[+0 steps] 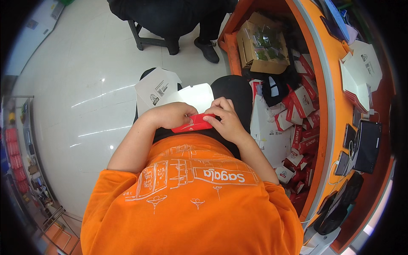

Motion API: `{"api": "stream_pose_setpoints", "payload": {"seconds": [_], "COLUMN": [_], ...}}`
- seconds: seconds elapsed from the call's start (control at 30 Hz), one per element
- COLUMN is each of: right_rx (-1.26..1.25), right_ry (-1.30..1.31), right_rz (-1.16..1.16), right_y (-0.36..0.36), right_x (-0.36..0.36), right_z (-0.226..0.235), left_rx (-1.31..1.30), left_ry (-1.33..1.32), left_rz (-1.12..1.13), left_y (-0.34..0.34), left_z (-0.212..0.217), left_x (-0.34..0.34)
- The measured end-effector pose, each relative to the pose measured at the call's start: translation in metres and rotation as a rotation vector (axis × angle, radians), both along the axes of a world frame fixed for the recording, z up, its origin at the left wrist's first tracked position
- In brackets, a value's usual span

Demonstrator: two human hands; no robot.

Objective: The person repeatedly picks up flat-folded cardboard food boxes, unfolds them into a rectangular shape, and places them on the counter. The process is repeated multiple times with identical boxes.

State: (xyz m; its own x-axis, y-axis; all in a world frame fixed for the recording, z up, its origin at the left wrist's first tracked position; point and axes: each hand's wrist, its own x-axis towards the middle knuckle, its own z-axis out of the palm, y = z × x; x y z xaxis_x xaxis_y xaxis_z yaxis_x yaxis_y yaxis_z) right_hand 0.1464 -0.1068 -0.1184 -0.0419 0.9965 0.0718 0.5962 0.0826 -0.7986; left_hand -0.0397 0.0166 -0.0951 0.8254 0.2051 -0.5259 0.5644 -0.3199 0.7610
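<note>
A red and white paper food box (199, 96), partly folded, rests on my lap with its printed white flap (155, 88) spread to the left. My left hand (173, 114) grips the near red wall of the box, fingers curled over the edge. Close beside it, my right hand (222, 118) pinches the right end of that same red wall, thumb on the outside and fingers over the inside. Both fingertip groups lie partly hidden behind the cardboard.
Folded red and white boxes (302, 102) lie heaped under the orange counter (316, 55) on my right. A brown carton (263, 42) stands beyond them. Another opened box (361, 80), phones (342, 162) and a tablet (368, 146) are on the counter. A person sits ahead on a black stool (146, 41).
</note>
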Motion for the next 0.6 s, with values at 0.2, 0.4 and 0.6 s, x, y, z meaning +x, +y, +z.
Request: {"api": "stream_pose_setpoints", "payload": {"seconds": [0.2, 0.4, 0.6], "right_rx": [0.023, 0.060, 0.121], "right_ry": [0.141, 0.038, -0.169], "right_rz": [-0.137, -0.065, 0.114], "right_y": [-0.006, -0.007, -0.006], "right_x": [-0.010, -0.007, -0.014], "right_z": [-0.008, -0.008, -0.006], "left_rx": [0.038, 0.029, 0.079], "left_ry": [0.016, 0.035, 0.028], "left_rz": [0.026, 0.006, -0.036], "left_y": [0.001, 0.001, -0.004], "left_z": [0.005, 0.005, 0.006], "left_x": [0.002, 0.003, 0.006]}}
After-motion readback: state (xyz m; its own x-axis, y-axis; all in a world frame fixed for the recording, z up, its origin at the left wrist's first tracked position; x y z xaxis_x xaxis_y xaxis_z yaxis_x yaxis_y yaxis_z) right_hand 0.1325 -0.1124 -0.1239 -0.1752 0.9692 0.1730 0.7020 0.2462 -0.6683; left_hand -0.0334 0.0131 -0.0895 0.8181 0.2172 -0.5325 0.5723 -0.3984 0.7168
